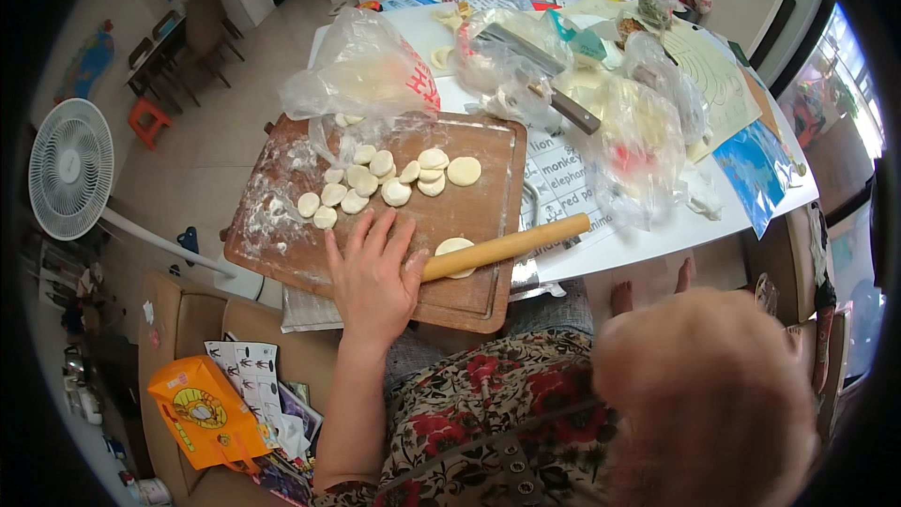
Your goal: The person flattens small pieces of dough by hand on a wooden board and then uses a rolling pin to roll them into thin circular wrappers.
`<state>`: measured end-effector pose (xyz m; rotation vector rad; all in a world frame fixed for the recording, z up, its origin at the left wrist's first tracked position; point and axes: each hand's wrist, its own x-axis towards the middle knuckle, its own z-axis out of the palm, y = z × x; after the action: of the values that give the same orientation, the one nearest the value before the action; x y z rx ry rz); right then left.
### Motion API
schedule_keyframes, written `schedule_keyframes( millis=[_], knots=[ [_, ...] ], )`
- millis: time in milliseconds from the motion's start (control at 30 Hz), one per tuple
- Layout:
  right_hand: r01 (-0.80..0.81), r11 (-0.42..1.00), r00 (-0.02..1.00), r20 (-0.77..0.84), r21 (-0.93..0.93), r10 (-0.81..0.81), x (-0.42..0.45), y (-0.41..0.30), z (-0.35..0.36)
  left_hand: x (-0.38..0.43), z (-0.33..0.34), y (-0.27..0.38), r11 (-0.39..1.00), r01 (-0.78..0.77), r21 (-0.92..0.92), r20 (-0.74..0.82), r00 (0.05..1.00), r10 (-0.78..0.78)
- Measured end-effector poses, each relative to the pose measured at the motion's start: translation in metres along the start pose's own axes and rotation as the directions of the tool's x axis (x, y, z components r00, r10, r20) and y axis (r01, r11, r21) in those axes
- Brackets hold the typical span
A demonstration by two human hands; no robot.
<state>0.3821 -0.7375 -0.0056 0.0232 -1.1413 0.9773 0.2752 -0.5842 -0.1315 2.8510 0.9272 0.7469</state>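
Observation:
My left hand (373, 282) lies palm down with spread fingers on the floured wooden board (281, 253), its thumb against the left end of a wooden rolling pin (507, 245). The pin slants across a flattened dough round (454, 248) and past the board's right edge. Beyond my fingertips are several small dough discs (362, 179), some overlapping, with a wider flat round (464, 171) to their right. My right hand (704, 380) is raised close to the camera at the lower right, large and blurred; whether it holds anything cannot be made out.
A plastic bag (366, 63) rests over the board's far edge. Beyond it lie a cleaver (574, 111) with a dark handle and another plastic bag (633, 148) on the white table (725, 225). A white fan (70, 165) stands left; an orange bag (204, 412) sits on the sofa.

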Motion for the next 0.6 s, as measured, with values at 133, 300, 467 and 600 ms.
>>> schedule_keyframes(
  millis=[133, 300, 467, 600],
  knots=[
    [0.187, 0.965, 0.981, -0.086, 0.184, -0.173, 0.000, 0.032, 0.017, 0.005, 0.004, 0.003, 1.000, -0.005, -0.015, 0.030, 1.000, 0.005],
    [-0.045, 0.988, 0.957, 0.291, 0.145, 0.001, 0.011, 0.014, 0.001, 0.003, -0.002, 0.000, 1.000, 0.018, -0.023, 0.029, 0.999, -0.017],
    [-0.058, 0.962, 0.946, 0.322, 0.268, -0.033, -0.013, -0.002, -0.007, 0.003, 0.003, 0.002, 0.999, -0.042, -0.010, 0.002, 0.999, 0.042],
    [-0.043, 0.999, 0.897, 0.440, -0.014, 0.045, -0.009, -0.062, -0.020, 0.009, 0.001, 0.006, 0.999, -0.030, -0.019, 0.016, 0.999, 0.031]
  ],
)
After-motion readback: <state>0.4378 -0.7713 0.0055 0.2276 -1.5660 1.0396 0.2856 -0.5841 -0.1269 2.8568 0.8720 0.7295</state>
